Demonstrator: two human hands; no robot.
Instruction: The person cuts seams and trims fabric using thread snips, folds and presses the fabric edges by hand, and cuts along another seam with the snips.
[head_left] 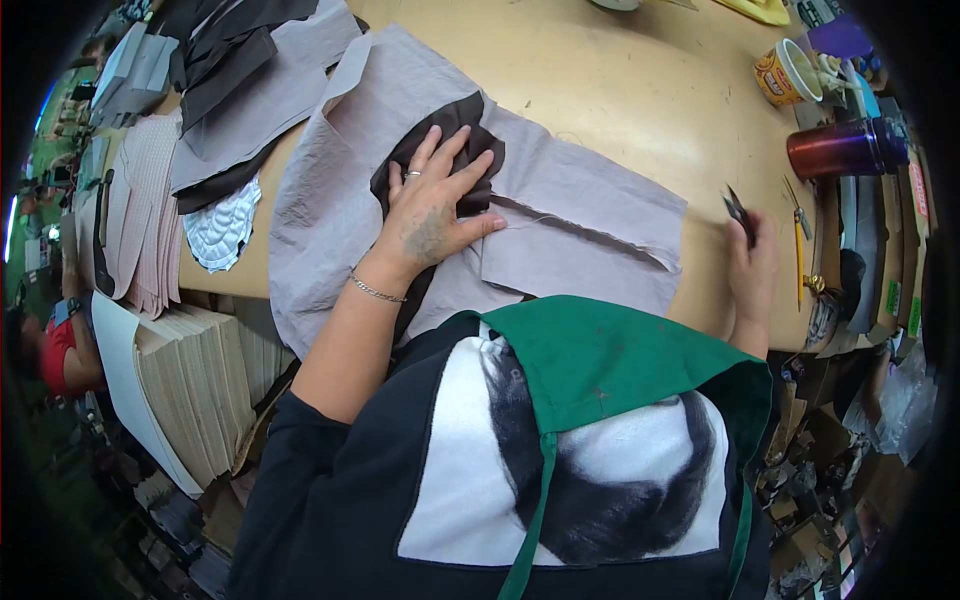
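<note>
My left hand (432, 212) lies flat with its fingers spread on a dark brown piece of cloth (468, 112). Under that cloth a pale lilac-grey fabric piece (590, 195) is laid over the table, with creases and a raw, frayed seam edge (600, 236) running toward the right. A loose thread shows by my left thumb. Off the fabric's right end, my right hand (752, 270) is closed around small black thread snips (738, 212), their blades pointing away from me. The lower part of the snips is hidden in my fingers.
Stacked grey and dark cut pieces (250, 110) lie at the back left, beside a white quilted pad (222, 228). On the right stand a yellow cup (785, 78), a purple-red tumbler (840, 150) and a yellow pencil (800, 265). A thick paper stack (190, 380) sits below left.
</note>
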